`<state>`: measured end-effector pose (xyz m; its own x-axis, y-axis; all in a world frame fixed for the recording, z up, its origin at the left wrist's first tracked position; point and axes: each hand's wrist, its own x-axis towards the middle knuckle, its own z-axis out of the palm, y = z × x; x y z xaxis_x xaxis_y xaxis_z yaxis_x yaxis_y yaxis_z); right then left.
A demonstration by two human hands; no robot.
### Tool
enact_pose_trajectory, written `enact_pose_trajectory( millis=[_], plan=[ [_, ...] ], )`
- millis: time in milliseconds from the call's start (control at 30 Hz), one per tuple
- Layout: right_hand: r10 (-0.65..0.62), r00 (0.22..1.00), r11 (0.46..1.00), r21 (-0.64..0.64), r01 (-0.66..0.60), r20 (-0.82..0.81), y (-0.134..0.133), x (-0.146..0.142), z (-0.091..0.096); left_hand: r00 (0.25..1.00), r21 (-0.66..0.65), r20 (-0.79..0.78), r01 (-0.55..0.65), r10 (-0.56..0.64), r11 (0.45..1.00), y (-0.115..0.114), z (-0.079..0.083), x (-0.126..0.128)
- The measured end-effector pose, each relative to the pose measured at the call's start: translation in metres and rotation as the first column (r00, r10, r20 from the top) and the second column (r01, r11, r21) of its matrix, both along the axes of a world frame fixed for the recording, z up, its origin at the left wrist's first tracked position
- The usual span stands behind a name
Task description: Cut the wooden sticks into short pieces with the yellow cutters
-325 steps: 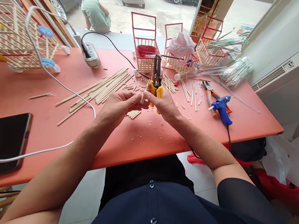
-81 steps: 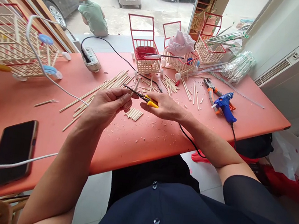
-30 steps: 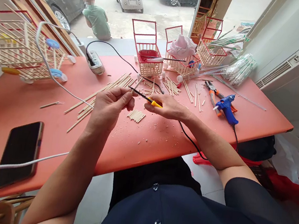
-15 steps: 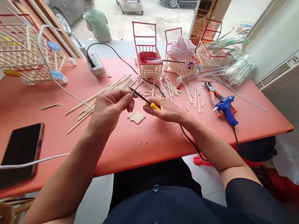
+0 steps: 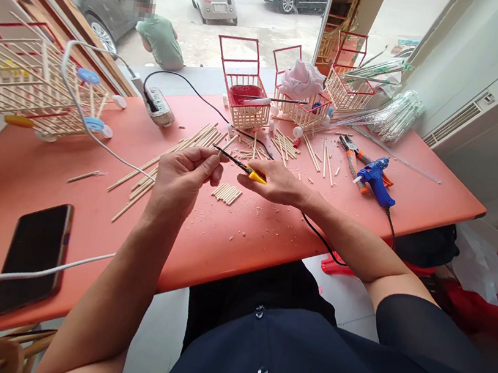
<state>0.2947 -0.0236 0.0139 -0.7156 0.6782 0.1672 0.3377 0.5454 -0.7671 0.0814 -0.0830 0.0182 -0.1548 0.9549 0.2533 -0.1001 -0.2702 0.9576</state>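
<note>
My left hand (image 5: 184, 176) is closed in a pinch on a short wooden stick (image 5: 221, 153), mostly hidden by the fingers. The slim dark tool with a yellow handle (image 5: 256, 176) is gripped in my right hand (image 5: 280, 182). Its thin dark shaft reaches left to the stick and appears to touch it; whether it is a file or a blade I cannot tell. Just below both hands, a row of short cut sticks (image 5: 226, 194) lies side by side on the pink table (image 5: 215, 262). Longer wooden sticks (image 5: 136, 195) lie beside and behind my left hand.
Small stick-built carts (image 5: 249, 112) stand along the back, and a larger one (image 5: 27, 84) at the left. At the right lie pliers (image 5: 350, 157) and a blue glue gun (image 5: 377, 181). A phone (image 5: 34, 249) lies front left under a white cable. Outside, a person (image 5: 162, 41) sits.
Both hands keep almost the same pose, with the tool still against the stick. The whole view has shifted very slightly.
</note>
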Motion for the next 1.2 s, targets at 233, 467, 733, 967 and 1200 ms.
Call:
enact_pose_trajectory(
  millis=[233, 467, 733, 967, 1200],
  plan=[
    [-0.017, 1.0, 1.0, -0.023, 0.017, 0.011, 0.003, 0.0, 0.004, 0.996, -0.064, -0.07, 0.046, -0.051, 0.997, 0.002, 0.0, -0.009],
    [-0.222, 0.975, 0.967, -0.125, 0.223, 0.018, 0.016, 0.008, 0.002, 0.705, -0.256, -0.709, -0.224, -0.025, 0.94, 0.001, 0.009, -0.034],
    [-0.235, 0.958, 0.97, -0.024, 0.242, 0.164, 0.016, 0.005, 0.005, 0.409, -0.336, -0.887, -0.247, -0.216, 0.909, 0.005, -0.003, -0.02],
    [-0.252, 0.921, 0.967, 0.038, 0.252, 0.298, 0.013, 0.001, 0.002, 0.338, -0.288, -0.917, -0.192, -0.212, 0.938, 0.007, -0.011, -0.027],
    [-0.246, 0.932, 0.965, -0.025, 0.262, 0.266, 0.02, 0.003, 0.004, 0.23, -0.182, -0.965, -0.242, -0.126, 0.953, 0.011, -0.025, -0.031]
  ],
)
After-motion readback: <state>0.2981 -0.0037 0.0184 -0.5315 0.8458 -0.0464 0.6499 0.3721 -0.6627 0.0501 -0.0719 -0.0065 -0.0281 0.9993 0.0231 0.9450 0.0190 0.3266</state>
